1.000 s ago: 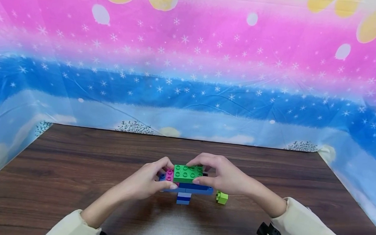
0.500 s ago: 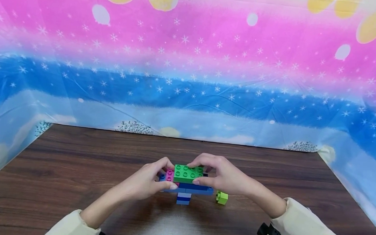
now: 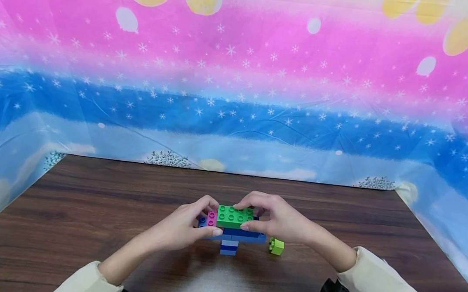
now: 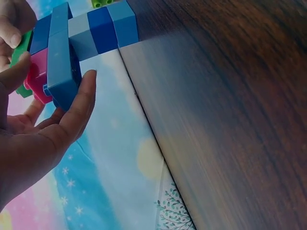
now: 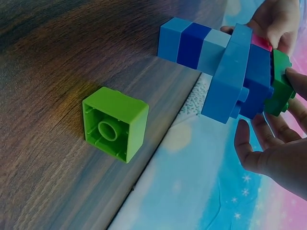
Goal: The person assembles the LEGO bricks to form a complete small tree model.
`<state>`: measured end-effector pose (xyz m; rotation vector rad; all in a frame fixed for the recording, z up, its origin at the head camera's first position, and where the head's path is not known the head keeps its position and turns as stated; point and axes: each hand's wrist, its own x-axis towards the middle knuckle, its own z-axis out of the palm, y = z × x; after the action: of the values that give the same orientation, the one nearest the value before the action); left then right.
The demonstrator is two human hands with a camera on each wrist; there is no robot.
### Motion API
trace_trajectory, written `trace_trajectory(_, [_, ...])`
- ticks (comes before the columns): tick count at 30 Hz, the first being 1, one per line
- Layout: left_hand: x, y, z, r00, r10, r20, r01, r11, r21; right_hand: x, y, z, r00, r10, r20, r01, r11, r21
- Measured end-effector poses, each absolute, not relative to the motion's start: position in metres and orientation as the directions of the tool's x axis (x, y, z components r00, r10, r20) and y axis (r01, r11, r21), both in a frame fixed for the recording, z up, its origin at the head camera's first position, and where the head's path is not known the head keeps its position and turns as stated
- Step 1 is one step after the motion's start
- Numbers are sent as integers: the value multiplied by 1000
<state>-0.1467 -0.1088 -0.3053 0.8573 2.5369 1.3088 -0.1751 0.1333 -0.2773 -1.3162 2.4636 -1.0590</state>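
Note:
A toy building-brick structure stands on the table. Its narrow column (image 3: pixel 228 247) of blue bricks carries long blue bricks (image 5: pixel 228 74) laid crosswise. On top of those sit a pink brick (image 3: pixel 211 219) and a dark blue brick (image 5: pixel 258 79). The topmost piece is a green eight-stud brick (image 3: pixel 235 217), lying over part of both. With thumb in front and fingers behind, my left hand (image 3: pixel 183 224) holds the pink brick at the structure's left end. My right hand (image 3: pixel 278 218) pinches the green brick between thumb and fingers. Whether the green brick is fully pressed down cannot be seen.
A loose lime-green brick (image 3: pixel 276 246) lies on its side to the right of the column, its hollow underside showing in the right wrist view. Behind the dark wooden table (image 3: pixel 98 192) hangs a pink and blue snowflake cloth (image 3: pixel 235 111).

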Motion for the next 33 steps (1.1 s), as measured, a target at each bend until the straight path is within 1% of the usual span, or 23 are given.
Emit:
trace_trajectory(3, [-146,-108,-304,-829,548,112,398,438,806,-175,133,-277,-607,-776,174,-656,364,-662])
trace_trajectory(12, [-146,-106,-305,-809,568,150,412,365,835,-176,134,-279,-626,-765,153,-617,366,-697])
trace_trajectory(18, [-146,-106,-306,-820,542,185,425,359,831,-177,136,-283,-614,-772,164,-605,327,-726])
trace_trajectory(23, [-146,-106,-306,-825,531,192,422,355,834,-177,143,-283,-614,-786,73,-506,321,-800])
trace_trajectory(27, [-146,-105,-306,-828,527,192,420,355,835,-177,147,-282,-617,-787,-5,-430,342,-836])
trace_trajectory(33, [-145,-104,-306,-836,516,189,411,359,838,-178,149,-284,-628,-778,-25,-398,349,-848])
